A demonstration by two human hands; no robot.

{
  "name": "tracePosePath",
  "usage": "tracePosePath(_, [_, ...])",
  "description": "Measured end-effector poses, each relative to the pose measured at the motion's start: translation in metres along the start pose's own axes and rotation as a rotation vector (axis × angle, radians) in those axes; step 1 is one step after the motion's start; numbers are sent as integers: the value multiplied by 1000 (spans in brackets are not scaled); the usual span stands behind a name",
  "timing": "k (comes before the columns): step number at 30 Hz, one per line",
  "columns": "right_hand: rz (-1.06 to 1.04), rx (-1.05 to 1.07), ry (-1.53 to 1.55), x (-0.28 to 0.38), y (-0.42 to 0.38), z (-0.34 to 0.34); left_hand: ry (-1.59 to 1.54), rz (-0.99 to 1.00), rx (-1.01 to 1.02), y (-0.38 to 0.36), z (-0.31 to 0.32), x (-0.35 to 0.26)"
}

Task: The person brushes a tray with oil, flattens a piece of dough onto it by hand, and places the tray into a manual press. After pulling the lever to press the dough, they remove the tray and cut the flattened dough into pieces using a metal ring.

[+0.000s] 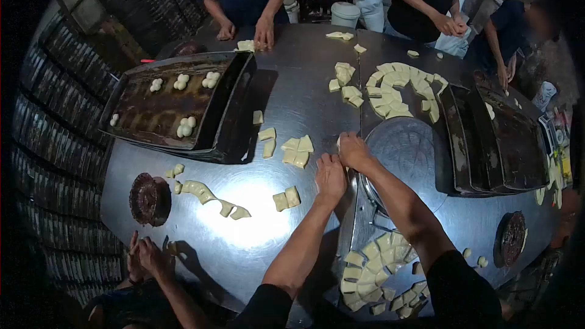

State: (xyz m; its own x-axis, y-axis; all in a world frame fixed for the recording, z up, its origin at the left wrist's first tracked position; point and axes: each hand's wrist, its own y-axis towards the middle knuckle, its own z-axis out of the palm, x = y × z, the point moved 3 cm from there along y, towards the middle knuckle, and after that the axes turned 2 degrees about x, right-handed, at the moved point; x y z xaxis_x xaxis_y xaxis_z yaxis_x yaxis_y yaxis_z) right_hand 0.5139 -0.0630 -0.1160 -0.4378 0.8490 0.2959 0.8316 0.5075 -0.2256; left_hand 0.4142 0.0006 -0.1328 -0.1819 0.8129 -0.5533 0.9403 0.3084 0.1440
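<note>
Dim workshop, long steel bench [292, 103] crowded with cut dough, dark baking trays and other people's hands along the edges. At centre, left hand [329, 178] and right hand [354, 151] side by side, fingers curled together, seemingly pressing a dough piece [339, 144] barely visible beneath them at the bench seam. Loose dough squares [297, 151] just beside the left hand. Likely risks: dough catching in the seam, neighbouring squares nudged or squashed
</note>
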Motion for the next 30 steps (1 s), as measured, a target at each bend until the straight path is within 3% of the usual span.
tracePosePath(3, [-64, 5, 107, -4, -6, -3, -272, 35, 69, 1, 1, 10])
tracePosePath(5, [-164, 64, 444, -11, -2, -5, -380, -47, 142, 5, -25, 11])
tracePosePath(6, [-100, 101, 570, -7, -2, -11, -490, -121, 206, 13, -35, 16])
tracePosePath(7, [-107, 104, 573, -2, 0, -20, -485, -126, 202, 25, -43, 24])
tracePosePath(9, [-76, 144, 1071, 5, 18, -43, -719, -52, 232, 66, -60, 38])
tracePosePath(11, [-125, 154, 1177, 10, 58, -71, -792, -47, 276, 127, -85, 52])
tracePosePath(13, [-164, 49, 1303, 16, 104, -100, -1060, -31, 274, 182, -113, 59])
tracePosePath(15, [-82, -129, 1419, 20, 139, -121, -1002, -143, 21, 208, -138, 63])
tracePosePath(16, [-83, -123, 1423, 16, 151, -115, -783, -111, -70, 216, -139, 81])
tracePosePath(17, [-1, -162, 1254, 10, 159, -107, -779, -116, -70, 213, -133, 100])
tracePosePath(18, [77, -200, 1083, 4, 165, -99, -566, -99, 4, 200, -129, 110])
tracePosePath(19, [63, -96, 1036, 6, 158, -86, -353, -79, 78, 183, -124, 115])
tracePosePath(22, [-41, 180, 933, 16, 111, -27, -103, -96, 193, 105, -107, 110])
tracePosePath(24, [-73, 69, 464, 45, 69, -9, 13, -163, 282, 73, -99, 103])
tracePosePath(27, [-26, 82, 506, 66, 40, 37, 76, -164, 224, 50, -88, 96])
tracePosePath(29, [-316, -358, 303, 73, 38, 56, -72, -169, 148, 52, -76, 106])
tracePosePath(30, [-315, -364, 302, 75, 35, 48, -132, -91, 73, 55, -73, 115])
